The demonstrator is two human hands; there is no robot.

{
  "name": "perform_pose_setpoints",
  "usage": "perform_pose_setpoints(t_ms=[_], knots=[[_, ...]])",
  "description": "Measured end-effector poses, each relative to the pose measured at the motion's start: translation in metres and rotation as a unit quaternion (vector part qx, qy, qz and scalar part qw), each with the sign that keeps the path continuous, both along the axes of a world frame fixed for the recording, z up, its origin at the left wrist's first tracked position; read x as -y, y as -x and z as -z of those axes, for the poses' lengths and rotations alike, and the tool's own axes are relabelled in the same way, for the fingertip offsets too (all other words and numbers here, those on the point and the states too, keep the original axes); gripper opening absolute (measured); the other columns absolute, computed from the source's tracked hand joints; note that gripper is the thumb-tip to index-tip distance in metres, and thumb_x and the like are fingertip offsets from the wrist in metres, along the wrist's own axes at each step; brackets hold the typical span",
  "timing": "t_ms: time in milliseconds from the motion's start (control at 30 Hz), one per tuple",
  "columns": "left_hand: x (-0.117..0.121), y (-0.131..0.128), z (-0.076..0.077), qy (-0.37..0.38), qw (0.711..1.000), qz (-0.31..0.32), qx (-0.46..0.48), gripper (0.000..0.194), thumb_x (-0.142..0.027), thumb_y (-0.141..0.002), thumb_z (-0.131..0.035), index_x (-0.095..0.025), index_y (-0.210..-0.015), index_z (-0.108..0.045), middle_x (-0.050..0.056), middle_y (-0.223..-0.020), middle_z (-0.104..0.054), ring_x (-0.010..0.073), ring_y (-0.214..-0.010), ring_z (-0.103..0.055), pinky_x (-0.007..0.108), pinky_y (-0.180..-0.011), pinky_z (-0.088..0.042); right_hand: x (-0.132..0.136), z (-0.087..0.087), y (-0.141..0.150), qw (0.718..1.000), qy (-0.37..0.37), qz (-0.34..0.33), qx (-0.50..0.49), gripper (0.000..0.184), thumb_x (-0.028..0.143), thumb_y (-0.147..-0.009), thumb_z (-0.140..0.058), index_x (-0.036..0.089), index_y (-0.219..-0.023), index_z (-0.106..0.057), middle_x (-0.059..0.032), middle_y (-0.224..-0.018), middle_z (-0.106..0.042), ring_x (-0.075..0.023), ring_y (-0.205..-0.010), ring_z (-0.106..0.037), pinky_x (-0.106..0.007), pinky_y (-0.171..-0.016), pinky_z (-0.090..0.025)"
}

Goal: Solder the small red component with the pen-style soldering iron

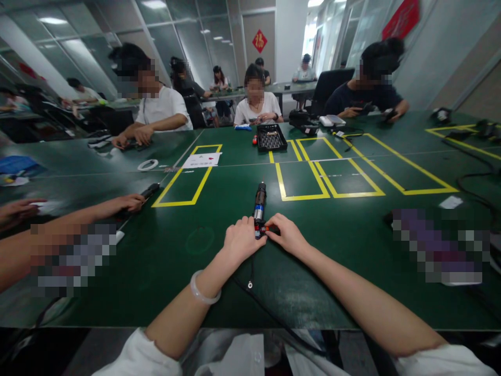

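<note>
In the middle of the green table lies a slim cylindrical motor unit (259, 206), like the bared inside of an electric screwdriver, with a dark front, a blue band and a silver body. Its tip points away from me. My left hand (240, 240) is closed around its near end, pressing it against the tabletop. From the right, my right hand (287, 235) pinches a small black and red part (270, 228) against that same end; my fingers partly hide the contact. A thin black wire with a ring terminal (250, 285) hangs from below my left hand towards me.
A black cable (274, 318) runs over the near table edge. Blurred-out devices lie left (78, 256) and right (438, 245). At left, a co-worker's hand (131, 202) holds a dark tool. Farther off are a black bit tray (271, 138), yellow tape outlines and a paper sheet (201, 160).
</note>
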State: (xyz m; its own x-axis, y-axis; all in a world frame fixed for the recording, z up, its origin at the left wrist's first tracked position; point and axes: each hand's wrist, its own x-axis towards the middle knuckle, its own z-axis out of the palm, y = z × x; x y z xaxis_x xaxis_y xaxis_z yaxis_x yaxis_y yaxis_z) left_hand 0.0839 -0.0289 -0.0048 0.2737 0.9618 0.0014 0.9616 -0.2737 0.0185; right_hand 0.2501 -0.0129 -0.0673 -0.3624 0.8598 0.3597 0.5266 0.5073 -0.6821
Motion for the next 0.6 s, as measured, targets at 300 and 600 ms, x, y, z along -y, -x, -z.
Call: perform_pose_setpoints(t_ms=[300,600], knots=[[0.002,0.008,0.015,0.003,0.997,-0.001,0.071,0.067,-0.052,-0.081,-0.05,-0.015,-0.135,-0.037,0.017,-0.12,-0.049,0.0304,-0.109,-0.05,0.037,-0.077,-0.046,0.008,-0.002,0.004,1.0,0.015,0.0,0.001,0.033,0.011,-0.082,-0.056,0.02,-0.113,-0.06,-0.0045,-0.089,-0.066,-0.0167,-0.076,-0.061,-0.03,-0.073,-0.049],[-0.005,0.015,0.018,-0.014,0.998,0.004,0.062,0.064,-0.051,-0.084,-0.048,-0.019,-0.137,-0.033,0.014,-0.118,-0.048,0.0276,-0.106,-0.052,0.034,-0.076,-0.047,0.012,-0.007,0.002,0.996,0.048,-0.061,-0.037,0.045,0.008,-0.082,-0.05,0.023,-0.125,-0.05,-0.0041,-0.102,-0.07,-0.0176,-0.09,-0.065,-0.032,-0.084,-0.049]])
